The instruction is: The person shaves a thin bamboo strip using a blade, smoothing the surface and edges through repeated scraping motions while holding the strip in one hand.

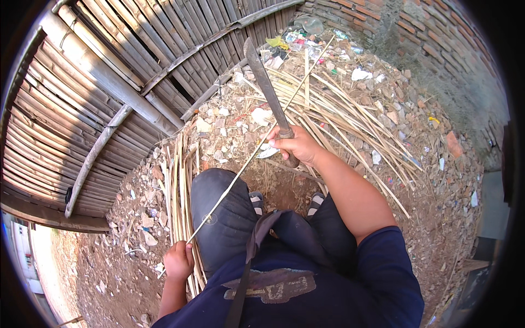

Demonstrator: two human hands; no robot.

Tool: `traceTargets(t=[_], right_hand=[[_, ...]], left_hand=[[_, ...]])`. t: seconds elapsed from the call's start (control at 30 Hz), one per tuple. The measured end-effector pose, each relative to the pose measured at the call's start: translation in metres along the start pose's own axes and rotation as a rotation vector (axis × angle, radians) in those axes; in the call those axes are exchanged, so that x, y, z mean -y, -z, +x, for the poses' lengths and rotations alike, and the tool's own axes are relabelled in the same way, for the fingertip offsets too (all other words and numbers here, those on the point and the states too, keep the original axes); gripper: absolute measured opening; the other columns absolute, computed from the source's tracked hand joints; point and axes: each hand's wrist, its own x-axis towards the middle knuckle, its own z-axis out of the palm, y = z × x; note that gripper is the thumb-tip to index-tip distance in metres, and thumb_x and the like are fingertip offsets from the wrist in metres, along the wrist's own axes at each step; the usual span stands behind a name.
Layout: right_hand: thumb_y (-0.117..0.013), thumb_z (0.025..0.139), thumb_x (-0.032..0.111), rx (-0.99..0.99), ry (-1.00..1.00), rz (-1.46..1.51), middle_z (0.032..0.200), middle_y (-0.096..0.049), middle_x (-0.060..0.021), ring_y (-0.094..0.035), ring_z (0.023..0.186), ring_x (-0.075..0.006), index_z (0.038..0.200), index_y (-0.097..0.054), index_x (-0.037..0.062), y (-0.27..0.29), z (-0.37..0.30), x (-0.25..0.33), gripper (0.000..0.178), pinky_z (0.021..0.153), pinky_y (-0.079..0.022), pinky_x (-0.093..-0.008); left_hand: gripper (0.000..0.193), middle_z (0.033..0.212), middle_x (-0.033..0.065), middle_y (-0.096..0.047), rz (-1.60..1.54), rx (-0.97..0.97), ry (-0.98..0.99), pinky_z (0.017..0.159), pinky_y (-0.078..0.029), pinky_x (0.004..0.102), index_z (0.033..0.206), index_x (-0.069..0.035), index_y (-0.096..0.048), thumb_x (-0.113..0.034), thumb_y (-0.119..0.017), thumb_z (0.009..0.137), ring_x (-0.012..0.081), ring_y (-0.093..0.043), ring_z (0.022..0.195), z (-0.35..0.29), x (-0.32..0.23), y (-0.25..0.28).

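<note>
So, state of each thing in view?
Machete: unsheathed, blade pointing away
Right hand: closed on machete handle
Long strip: held diagonally, in one piece
Left hand: closed near the strip's lower end
Near-left strips: lying roughly parallel
Far-right strips: loosely fanned out
Fence: part sunlit, part shaded

Bamboo fence (65, 126), old brick wall (432, 35) and a pile of trash (295, 46) in the corner

So the fence takes up the upper left, patchy with sun and shade, with a thick pole (82, 54) running across it and a skinnier stick (97, 159) slanting down over the slats. The wall fills the upper right, kinda grey and crusty lower down. Trash-wise I can spot a yellow bag (277, 42) plus some clear plastic (309, 25). The dirt (109, 292) is littered with stones (203, 125) and white scraps (361, 74), and there's a reddish brick chunk (454, 144) over on the right.
</note>
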Motion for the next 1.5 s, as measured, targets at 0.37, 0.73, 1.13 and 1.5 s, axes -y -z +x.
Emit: traceTargets(t=[0.37,0.73,1.13,1.5], right_hand=[[-0.074,0.093,0.013,-0.008,0.004,0.040,0.087,-0.064,-0.0015,-0.054,0.056,-0.0070,0.115,-0.071,0.0036,0.000,-0.002,0.006,0.025,0.053,-0.045,-0.0238],[-0.074,0.093,0.009,0.073,0.010,-0.076,0.102,-0.068,-0.0062,-0.056,0.062,-0.0079,0.120,-0.071,0.0033,-0.007,-0.005,0.003,0.027,0.056,-0.046,-0.0231],[-0.078,0.091,0.017,-0.049,0.064,-0.115,0.093,-0.068,-0.0028,-0.055,0.056,-0.0056,0.113,-0.075,0.0031,-0.001,-0.001,0.003,0.026,0.050,-0.045,-0.0226],[-0.077,0.092,0.016,-0.147,0.086,-0.104,0.091,-0.070,-0.0034,-0.054,0.056,-0.0065,0.112,-0.074,0.0019,-0.005,-0.001,0.007,0.024,0.051,-0.044,-0.0229]], left_hand=[[0.034,0.084,0.0131,-0.062,0.046,-0.219,-0.202,0.068,-0.050,0.0443,0.110,-0.003,-0.063,-0.031,-0.072,0.093,0.0334,-0.063,0.076,0.026,-0.039,0.026],[0.015,0.082,0.0149,-0.065,-0.281,-0.052,-0.069,0.070,-0.052,0.0442,0.099,-0.001,-0.063,-0.014,-0.070,0.094,0.0342,-0.063,0.075,0.040,-0.064,0.008],[0.038,0.079,0.0079,-0.063,-0.749,-0.044,0.164,0.060,-0.052,0.0308,0.095,-0.001,-0.062,-0.028,-0.042,0.113,0.0140,-0.061,0.063,0.026,-0.034,-0.006],[0.050,0.123,0.0224,-0.060,-0.414,0.085,0.133,0.083,-0.055,0.0414,0.146,0.001,-0.048,-0.017,-0.059,0.101,0.0319,-0.066,0.094,0.030,-0.042,0.037]])
